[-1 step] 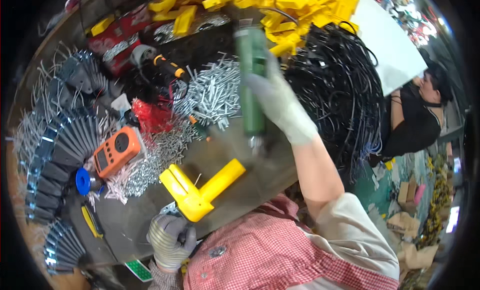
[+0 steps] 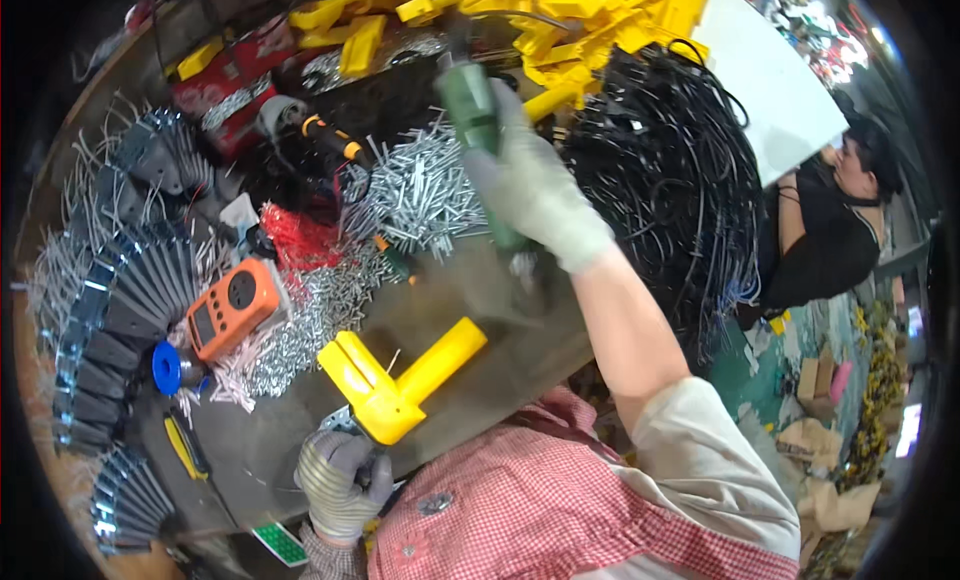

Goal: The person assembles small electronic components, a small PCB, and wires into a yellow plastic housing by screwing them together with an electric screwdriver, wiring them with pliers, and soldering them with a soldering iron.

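My right hand (image 2: 530, 185), gloved, is wrapped round a green power screwdriver (image 2: 470, 105), which is held over the table with its blurred tip pointing down. Close to the front edge lies a yellow branched plastic part (image 2: 390, 390), with a thin screw (image 2: 393, 359) standing out of its inner corner. My left hand (image 2: 345, 480), in a striped glove, is curled closed right beside the lower end of this part. A silver metal piece (image 2: 340, 418) shows between that hand and the yellow plastic. What the left fingers grip is hidden.
Long silver screws (image 2: 420, 185) and short screws (image 2: 290, 340) are heaped mid-table. An orange meter (image 2: 235, 305), a solder spool (image 2: 168, 367) and cutters (image 2: 183, 445) lie left. Black cables (image 2: 660, 180) pile up right, yellow parts (image 2: 590, 20) behind. A person (image 2: 835, 220) sits at far right.
My right hand has shifted left and slightly back with the power screwdriver, which now tilts more. The left hand and the yellow part stay where they were.
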`<move>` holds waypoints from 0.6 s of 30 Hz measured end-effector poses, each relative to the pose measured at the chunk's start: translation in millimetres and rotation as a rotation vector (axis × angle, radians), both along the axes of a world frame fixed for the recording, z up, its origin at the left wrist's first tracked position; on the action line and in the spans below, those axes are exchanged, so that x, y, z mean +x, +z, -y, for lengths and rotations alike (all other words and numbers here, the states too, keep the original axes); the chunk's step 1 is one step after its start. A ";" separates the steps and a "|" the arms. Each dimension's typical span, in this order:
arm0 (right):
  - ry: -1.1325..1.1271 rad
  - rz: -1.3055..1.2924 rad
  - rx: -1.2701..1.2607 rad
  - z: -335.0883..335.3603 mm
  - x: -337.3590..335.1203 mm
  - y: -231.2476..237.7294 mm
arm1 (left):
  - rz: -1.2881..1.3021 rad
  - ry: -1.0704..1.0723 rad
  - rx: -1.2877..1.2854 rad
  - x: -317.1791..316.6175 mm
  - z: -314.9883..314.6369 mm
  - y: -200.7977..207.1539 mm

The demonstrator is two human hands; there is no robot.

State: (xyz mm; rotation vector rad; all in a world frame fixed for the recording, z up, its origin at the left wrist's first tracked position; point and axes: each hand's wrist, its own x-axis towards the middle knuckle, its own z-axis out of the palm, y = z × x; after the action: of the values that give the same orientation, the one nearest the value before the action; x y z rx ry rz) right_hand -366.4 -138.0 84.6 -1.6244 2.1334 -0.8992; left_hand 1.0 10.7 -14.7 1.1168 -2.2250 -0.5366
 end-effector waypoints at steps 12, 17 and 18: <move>-0.109 -0.710 -0.155 -16.9 -67.6 42.8 | 0.043 0.026 -0.055 2.3 -4.4 -13.7; -0.491 -0.943 -0.071 -75.9 -247.7 112.5 | 0.056 0.012 -0.109 0.0 -2.5 -16.4; -0.442 -1.059 0.003 -78.4 -273.1 105.6 | 0.050 0.008 -0.111 -0.4 -0.9 -16.5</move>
State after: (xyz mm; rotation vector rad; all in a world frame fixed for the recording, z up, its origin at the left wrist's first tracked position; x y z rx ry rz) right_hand -639.5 -59.6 190.1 -1.8911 3.2559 -0.0441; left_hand 0.7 11.7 -31.2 1.0922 -2.2633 -0.3809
